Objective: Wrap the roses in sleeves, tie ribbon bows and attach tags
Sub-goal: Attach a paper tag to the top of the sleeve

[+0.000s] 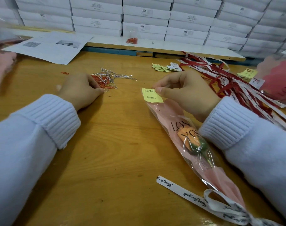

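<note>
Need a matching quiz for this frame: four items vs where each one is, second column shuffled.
1 yellow tag
2 paper clip
3 white ribbon
4 silver twist ties

A tied round the narrow end of the sleeve
B held by the left hand
C pinched by the right hand
D loose pile on the table

Pairs: 1-C, 2-B, 3-A, 4-D

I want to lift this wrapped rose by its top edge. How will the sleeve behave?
The sleeve looks like thin glossy film, so it would probably flex and feel slippery. The rose and ribbon bow sit toward the other end, so that end likely sags. Wrinkles near the rose suggest it creases easily.
</note>
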